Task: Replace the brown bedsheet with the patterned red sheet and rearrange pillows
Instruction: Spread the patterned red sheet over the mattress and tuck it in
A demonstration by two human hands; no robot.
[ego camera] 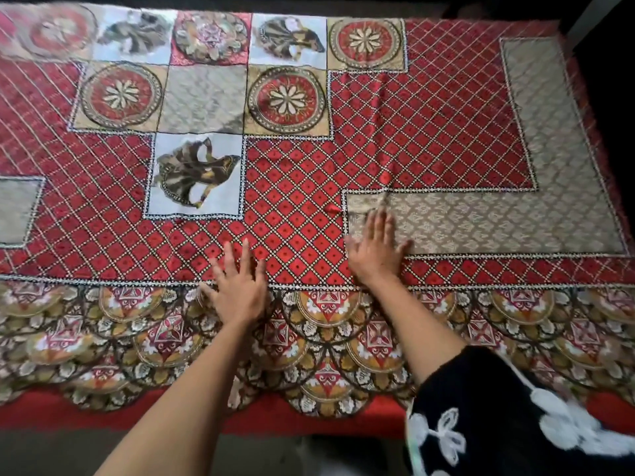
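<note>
The bed is covered edge to edge by the patterned red sheet (295, 166), its scalloped border hanging over the near side. The left hand (237, 286) and the right hand (374, 250) lie flat on it, palms down with fingers spread (the right one blurred), near each other but apart. A black sleeve (498, 407) with white flowers covers the right upper arm.

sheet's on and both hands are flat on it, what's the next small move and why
Probably sweep the right hand outward over the patterned red sheet: a small crease rises just above its fingertips, while the left hand lies flat nearby.
</note>
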